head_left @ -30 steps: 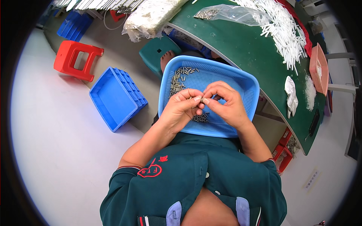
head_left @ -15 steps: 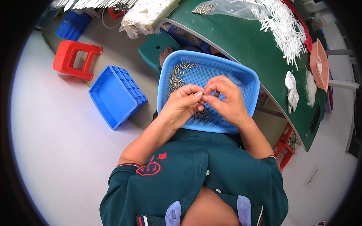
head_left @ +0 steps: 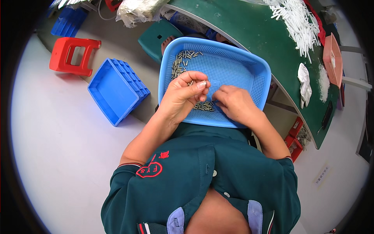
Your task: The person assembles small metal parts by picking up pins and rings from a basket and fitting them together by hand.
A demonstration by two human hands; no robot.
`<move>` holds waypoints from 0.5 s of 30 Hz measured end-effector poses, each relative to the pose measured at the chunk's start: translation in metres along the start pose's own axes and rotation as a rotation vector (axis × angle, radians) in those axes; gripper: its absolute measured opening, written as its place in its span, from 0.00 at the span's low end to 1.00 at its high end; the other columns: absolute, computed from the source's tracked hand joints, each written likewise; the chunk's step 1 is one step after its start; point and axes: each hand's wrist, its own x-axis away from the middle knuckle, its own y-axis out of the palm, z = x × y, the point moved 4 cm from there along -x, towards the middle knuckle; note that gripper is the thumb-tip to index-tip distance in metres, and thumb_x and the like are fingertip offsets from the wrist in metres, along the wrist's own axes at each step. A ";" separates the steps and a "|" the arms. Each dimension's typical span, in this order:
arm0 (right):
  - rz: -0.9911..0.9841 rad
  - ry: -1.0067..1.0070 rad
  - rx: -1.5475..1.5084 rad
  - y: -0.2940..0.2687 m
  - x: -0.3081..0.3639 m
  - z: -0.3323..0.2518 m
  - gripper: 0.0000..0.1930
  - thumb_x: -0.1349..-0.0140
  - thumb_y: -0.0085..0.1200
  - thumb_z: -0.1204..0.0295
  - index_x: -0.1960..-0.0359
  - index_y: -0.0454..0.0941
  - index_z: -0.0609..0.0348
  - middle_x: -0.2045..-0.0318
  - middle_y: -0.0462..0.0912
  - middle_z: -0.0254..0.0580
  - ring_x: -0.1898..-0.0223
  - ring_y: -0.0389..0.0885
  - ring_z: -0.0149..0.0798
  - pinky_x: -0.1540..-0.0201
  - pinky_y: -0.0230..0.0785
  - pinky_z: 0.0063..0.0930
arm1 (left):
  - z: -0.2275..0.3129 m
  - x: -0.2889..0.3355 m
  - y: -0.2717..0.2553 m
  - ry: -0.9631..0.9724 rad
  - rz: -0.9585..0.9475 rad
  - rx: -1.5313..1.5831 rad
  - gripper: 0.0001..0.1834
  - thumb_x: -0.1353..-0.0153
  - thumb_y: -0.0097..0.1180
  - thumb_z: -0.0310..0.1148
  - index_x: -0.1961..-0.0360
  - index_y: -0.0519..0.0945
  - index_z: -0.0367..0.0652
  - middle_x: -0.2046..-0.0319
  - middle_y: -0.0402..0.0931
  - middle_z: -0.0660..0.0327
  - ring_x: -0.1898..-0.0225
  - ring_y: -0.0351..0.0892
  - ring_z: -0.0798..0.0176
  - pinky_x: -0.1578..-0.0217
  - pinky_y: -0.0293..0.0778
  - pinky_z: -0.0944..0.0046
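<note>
A light blue perforated plastic basket rests on my lap. Small metal cylindrical pieces are heaped along its left side, and a second small heap of metal pieces lies at the near side. Above the basket, my left hand is closed in a pinch with thumb against fingers; whatever is between them is too small to make out. My right hand is low in the basket, just right of the near heap, its fingers curled downward and close together. Its fingertips are partly hidden.
A green table curves along the right, bearing many white sticks, a white glove and a pink basket. On the floor at left stand a blue crate and a red stool. A teal stool is beyond the basket.
My hands were fingertip to fingertip above the basket; now they are apart. The right hand has dropped toward the near heap, while the left stays raised in a pinch. The view has shifted slightly.
</note>
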 end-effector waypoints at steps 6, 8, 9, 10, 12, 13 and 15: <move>0.015 -0.100 0.267 0.016 -0.004 -0.013 0.02 0.53 0.50 0.74 0.78 0.73 0.56 0.79 0.73 0.40 0.76 0.76 0.41 0.77 0.70 0.34 | -0.002 0.001 0.001 0.007 -0.040 0.020 0.06 0.41 0.56 0.26 0.64 0.75 0.40 0.68 0.76 0.61 0.70 0.73 0.70 0.70 0.70 0.70; 0.002 -0.151 0.359 0.025 -0.002 -0.017 0.02 0.53 0.50 0.73 0.79 0.73 0.57 0.80 0.72 0.41 0.78 0.75 0.40 0.78 0.70 0.32 | -0.004 0.001 0.000 -0.038 -0.031 0.062 0.05 0.40 0.55 0.28 0.63 0.75 0.40 0.68 0.76 0.61 0.70 0.72 0.70 0.71 0.70 0.70; -0.004 -0.134 0.362 0.026 -0.003 -0.019 0.03 0.53 0.50 0.74 0.79 0.73 0.59 0.80 0.74 0.43 0.77 0.76 0.42 0.77 0.71 0.33 | -0.005 0.002 0.000 -0.048 -0.039 0.058 0.06 0.38 0.53 0.29 0.62 0.75 0.40 0.68 0.76 0.62 0.70 0.72 0.71 0.70 0.70 0.71; 0.003 -0.139 0.369 0.027 -0.003 -0.018 0.03 0.53 0.50 0.74 0.79 0.73 0.59 0.80 0.74 0.43 0.77 0.76 0.42 0.77 0.71 0.33 | -0.005 0.002 0.000 -0.040 -0.046 0.053 0.06 0.38 0.53 0.29 0.62 0.75 0.40 0.68 0.76 0.62 0.70 0.72 0.71 0.70 0.70 0.71; -0.014 -0.102 0.193 0.027 -0.004 -0.012 0.03 0.53 0.50 0.74 0.79 0.73 0.60 0.80 0.76 0.46 0.76 0.78 0.45 0.75 0.72 0.36 | -0.007 0.002 0.000 -0.071 -0.037 0.058 0.08 0.37 0.52 0.30 0.59 0.76 0.38 0.68 0.76 0.62 0.69 0.72 0.71 0.70 0.70 0.71; -0.031 -0.039 0.056 0.025 -0.007 -0.008 0.02 0.52 0.49 0.76 0.78 0.72 0.61 0.78 0.78 0.49 0.74 0.79 0.47 0.73 0.72 0.39 | -0.007 0.004 0.000 -0.077 -0.034 0.057 0.09 0.36 0.51 0.30 0.58 0.76 0.38 0.68 0.76 0.62 0.69 0.73 0.71 0.69 0.70 0.71; 0.037 0.053 -0.040 0.008 -0.010 -0.006 0.01 0.51 0.50 0.77 0.78 0.72 0.61 0.78 0.78 0.50 0.74 0.79 0.48 0.71 0.72 0.39 | -0.007 0.004 0.000 -0.081 -0.027 0.048 0.09 0.37 0.51 0.30 0.58 0.76 0.38 0.67 0.75 0.62 0.69 0.72 0.71 0.69 0.69 0.71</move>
